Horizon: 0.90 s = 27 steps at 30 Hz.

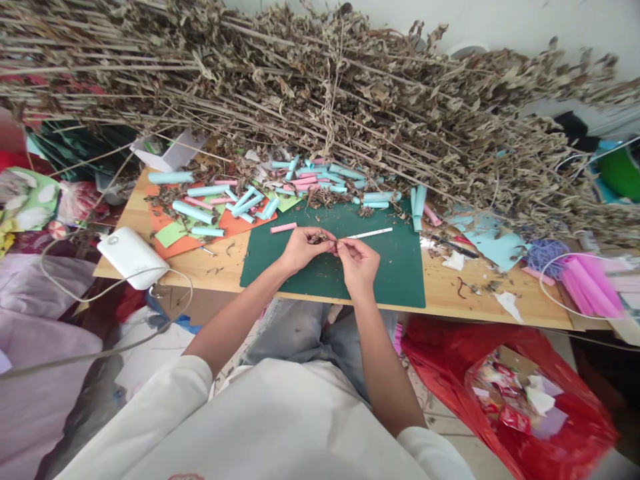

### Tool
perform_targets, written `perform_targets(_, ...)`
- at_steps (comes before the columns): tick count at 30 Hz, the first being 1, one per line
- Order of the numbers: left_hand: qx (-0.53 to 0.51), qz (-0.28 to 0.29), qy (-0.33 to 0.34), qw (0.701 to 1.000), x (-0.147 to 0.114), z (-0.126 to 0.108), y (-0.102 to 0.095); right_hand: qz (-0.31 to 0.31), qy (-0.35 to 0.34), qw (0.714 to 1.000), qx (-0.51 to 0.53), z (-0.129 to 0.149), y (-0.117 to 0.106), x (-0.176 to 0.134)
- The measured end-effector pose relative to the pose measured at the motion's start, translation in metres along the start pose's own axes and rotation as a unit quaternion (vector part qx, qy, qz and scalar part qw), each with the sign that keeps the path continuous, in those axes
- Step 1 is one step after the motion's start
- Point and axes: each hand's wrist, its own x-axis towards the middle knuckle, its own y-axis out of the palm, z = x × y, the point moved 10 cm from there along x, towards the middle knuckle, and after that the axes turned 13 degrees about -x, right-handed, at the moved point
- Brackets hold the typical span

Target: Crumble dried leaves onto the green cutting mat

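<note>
Over the green cutting mat (400, 273), my two hands meet at the fingertips. My left hand (306, 248) is curled around a small clump of dried leaves (317, 238). The fingers of my right hand (359, 259) are pinched together against the left fingertips; what they hold is too small to make out. A thin white stick (373, 233) lies on the mat just beyond my right hand. To the left of my left hand rests a pink paper tube (283, 228). Leaf crumbs are scattered on the mat.
Long dried leafy stalks (300, 87) pile across the back. Blue paper tubes (193, 213) and pink ones lie on orange paper (175, 247). A white power bank (133, 259) with a cable sits left. At right are a black pen (455, 247), purple string (547, 258) and a red rubbish bag (440, 353).
</note>
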Motion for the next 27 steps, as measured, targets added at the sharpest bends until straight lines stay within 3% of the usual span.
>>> perform_targets(3, -0.023, -0.009, -0.009, 1.0, 0.0, 0.001, -0.001, -0.012, 0.063, 0.996, 0.066, -0.018, 0.0, 0.001)
perform_targets(6, -0.039, -0.013, -0.012, 0.999, 0.0, 0.001, -0.001, -0.008, 0.058, 0.997, 0.054, -0.019, -0.001, 0.0)
perform_targets(15, -0.006, -0.012, 0.009, 1.0, 0.001, -0.001, -0.002, 0.03, -0.064, 0.994, -0.089, 0.014, -0.003, -0.003)
perform_targets(22, 0.088, -0.021, 0.025, 0.996, 0.0, -0.004, -0.006, 0.013, -0.203, 0.926, -0.318, 0.043, 0.005, -0.008)
perform_targets(24, 0.082, -0.022, 0.023, 0.996, -0.001, -0.006, -0.005, 0.008, -0.18, 0.935, -0.307, 0.04, 0.005, -0.006)
perform_targets(27, 0.025, -0.033, 0.009, 0.999, -0.001, -0.006, -0.007, 0.024, -0.084, 0.979, -0.182, 0.022, 0.001, 0.002)
